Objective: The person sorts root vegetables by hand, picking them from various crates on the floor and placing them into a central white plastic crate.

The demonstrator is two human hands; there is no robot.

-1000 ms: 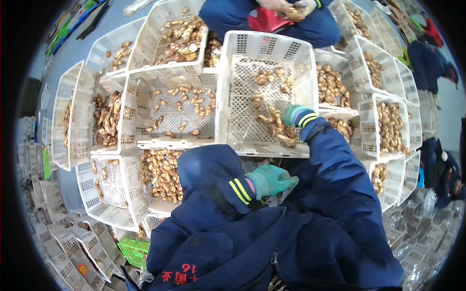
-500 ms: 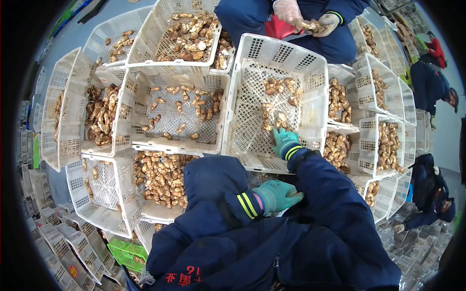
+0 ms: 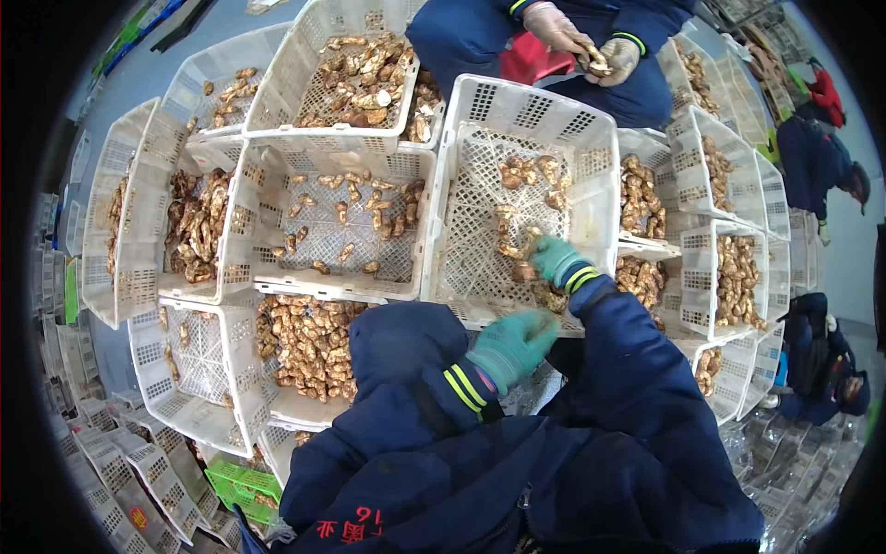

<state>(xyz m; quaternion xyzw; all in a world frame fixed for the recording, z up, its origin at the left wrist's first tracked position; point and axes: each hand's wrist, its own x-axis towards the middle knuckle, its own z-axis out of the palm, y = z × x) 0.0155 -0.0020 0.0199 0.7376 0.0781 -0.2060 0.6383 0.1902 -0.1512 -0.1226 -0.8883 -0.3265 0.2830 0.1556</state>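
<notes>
Starting at the far left: a row of white slatted plastic crates [image 3: 120, 222] stands edge to edge, the outer ones holding brown knobbly root pieces, ginger by the look of it.
Lower left: folded sacks [image 3: 138, 480] lie in a heap on the floor, with a green crate [image 3: 242, 482] just beside them.
Centre-left crate: a wide shallow crate [image 3: 337, 226] holds only a thin scatter of brown pieces over its mesh floor.
Crate below it: this crate [image 3: 309, 346] is heaped full of the same brown pieces and lies partly under the person's dark blue sleeve.
Left hand: the left hand [image 3: 512, 343], in a teal glove, is held over the near rim of the tall crate; the fingers are curled loosely, and I cannot tell whether anything sits in the palm.
Tall crate: the tall crate [image 3: 591, 148] stands tilted toward the person, with a few brown pieces [image 3: 531, 175] lying on its mesh floor.
Right hand: the right hand [image 3: 556, 258], also in a teal glove, reaches inside the tall crate and closes its fingers on a brown piece [image 3: 524, 247] near the lower middle of the mesh.
Top centre: another person in blue sits behind the crates, their gloved hands [image 3: 591, 46] together around a small brown piece.
Right side: more filled crates [image 3: 729, 258] are stacked stepwise.
Far right: other people in dark jackets [image 3: 817, 157] are near the edge.
</notes>
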